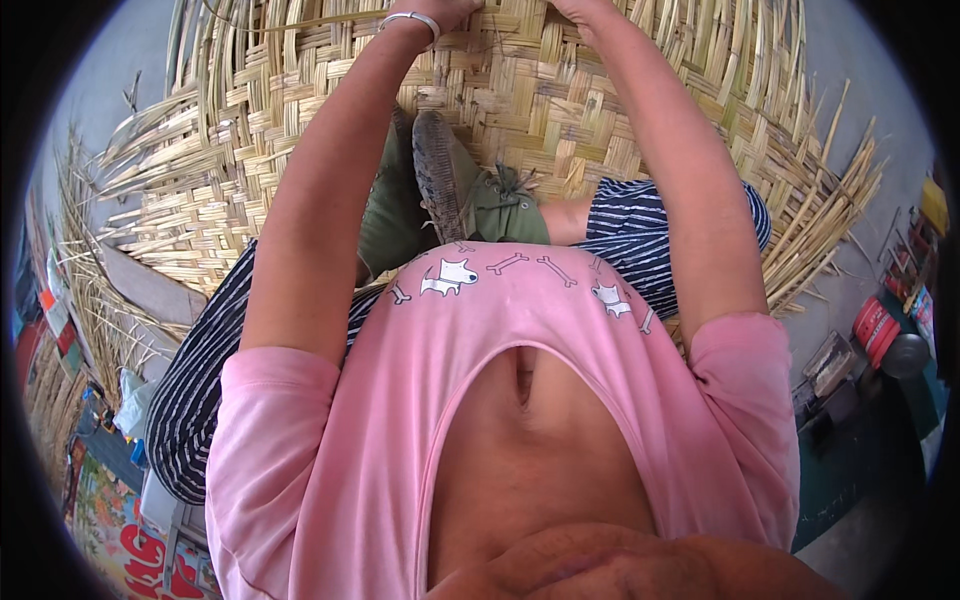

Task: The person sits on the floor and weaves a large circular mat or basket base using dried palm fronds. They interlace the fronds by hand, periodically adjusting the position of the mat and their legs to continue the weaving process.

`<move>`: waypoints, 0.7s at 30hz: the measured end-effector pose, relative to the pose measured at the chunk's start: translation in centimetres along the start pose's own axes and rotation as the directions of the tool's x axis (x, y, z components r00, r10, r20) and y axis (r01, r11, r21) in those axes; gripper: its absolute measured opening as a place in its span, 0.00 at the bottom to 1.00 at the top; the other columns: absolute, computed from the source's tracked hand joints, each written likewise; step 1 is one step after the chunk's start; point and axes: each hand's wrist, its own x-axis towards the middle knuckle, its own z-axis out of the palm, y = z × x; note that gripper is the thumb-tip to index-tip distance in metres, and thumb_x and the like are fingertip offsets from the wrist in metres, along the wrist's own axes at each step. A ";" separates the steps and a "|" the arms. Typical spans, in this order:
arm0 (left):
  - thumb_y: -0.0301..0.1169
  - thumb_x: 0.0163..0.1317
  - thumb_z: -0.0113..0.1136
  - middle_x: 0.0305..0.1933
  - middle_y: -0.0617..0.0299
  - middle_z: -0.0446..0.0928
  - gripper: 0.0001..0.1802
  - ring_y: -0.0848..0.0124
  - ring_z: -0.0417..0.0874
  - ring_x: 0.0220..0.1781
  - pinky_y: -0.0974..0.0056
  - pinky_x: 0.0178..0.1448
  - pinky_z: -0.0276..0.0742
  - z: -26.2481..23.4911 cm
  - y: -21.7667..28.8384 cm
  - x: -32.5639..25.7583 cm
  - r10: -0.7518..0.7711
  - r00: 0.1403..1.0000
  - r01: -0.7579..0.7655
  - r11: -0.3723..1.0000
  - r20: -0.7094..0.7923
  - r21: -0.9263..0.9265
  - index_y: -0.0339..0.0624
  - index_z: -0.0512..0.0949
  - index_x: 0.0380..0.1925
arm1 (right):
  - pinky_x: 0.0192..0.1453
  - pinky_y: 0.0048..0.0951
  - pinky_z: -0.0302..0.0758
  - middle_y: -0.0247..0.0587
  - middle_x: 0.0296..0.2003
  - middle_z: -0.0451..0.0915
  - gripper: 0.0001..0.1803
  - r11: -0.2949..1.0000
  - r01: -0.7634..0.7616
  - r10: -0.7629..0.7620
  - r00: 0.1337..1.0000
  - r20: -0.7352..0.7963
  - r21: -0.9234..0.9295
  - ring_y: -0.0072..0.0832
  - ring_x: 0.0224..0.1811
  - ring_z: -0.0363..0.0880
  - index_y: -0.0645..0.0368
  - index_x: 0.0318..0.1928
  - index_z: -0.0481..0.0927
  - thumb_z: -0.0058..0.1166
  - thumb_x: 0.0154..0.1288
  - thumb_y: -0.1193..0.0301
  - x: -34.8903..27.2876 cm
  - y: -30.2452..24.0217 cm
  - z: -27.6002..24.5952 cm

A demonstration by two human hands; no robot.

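Observation:
A large mat (520, 75) of pale yellow, flat reed strips in a woven pattern spreads out under my legs, with uncut strip ends fringing its left and right sides. I sit cross-legged on it, a green shoe (500, 205) on one foot. Both arms reach forward over the mat. At the top edge, my left hand (448, 8), with a silver bangle at its wrist, is cut off by the picture's border. One loose reed strip (320, 20) runs toward it; whether the hand holds it is hidden. My right hand (585, 10) is also cropped, close above the weave, its fingertips out of sight.
Loose reeds (75, 230) lie to the left on the grey floor, near a flat grey board (150, 285) and a pale plastic bag (135, 403). On the right are a red container (876, 333), tools and a dark green surface (850, 470).

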 end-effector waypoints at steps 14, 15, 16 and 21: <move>0.44 0.53 0.79 0.38 0.47 0.84 0.26 0.54 0.86 0.42 0.53 0.48 0.82 0.1 -0.2 1.0 0.022 0.999 -0.021 0.999 0.028 -0.038 0.37 0.80 0.43 | 0.41 0.39 0.83 0.48 0.35 0.88 0.14 0.838 0.047 -0.183 0.963 -0.199 -0.543 0.38 0.34 0.87 0.61 0.49 0.83 0.59 0.64 0.71 -1.7 -0.1 -1.7; 0.43 0.53 0.79 0.38 0.48 0.84 0.26 0.55 0.86 0.42 0.53 0.47 0.82 0.3 -0.3 1.0 0.025 0.999 -0.025 0.999 0.024 -0.028 0.37 0.81 0.43 | 0.39 0.38 0.83 0.48 0.35 0.87 0.15 0.881 0.042 -0.164 0.961 -0.221 -0.471 0.36 0.33 0.87 0.62 0.50 0.82 0.60 0.65 0.71 -2.4 -0.5 -1.8; 0.42 0.53 0.79 0.37 0.49 0.84 0.25 0.56 0.86 0.41 0.53 0.47 0.82 0.3 -0.5 1.0 0.026 0.999 -0.026 0.999 0.020 -0.019 0.37 0.81 0.42 | 0.38 0.37 0.83 0.48 0.35 0.87 0.16 0.918 0.039 -0.143 0.960 -0.239 -0.394 0.34 0.32 0.86 0.63 0.51 0.81 0.61 0.65 0.71 -3.4 -0.9 -1.7; 0.39 0.53 0.80 0.34 0.53 0.84 0.22 0.62 0.85 0.37 0.56 0.43 0.82 0.7 -0.9 0.5 0.046 0.999 -0.046 0.982 -0.005 -0.183 0.38 0.80 0.40 | 0.45 0.39 0.80 0.39 0.34 0.86 0.17 0.710 0.037 -0.185 0.973 -0.135 -0.704 0.35 0.37 0.85 0.53 0.41 0.84 0.64 0.64 0.53 -6.9 3.7 -3.4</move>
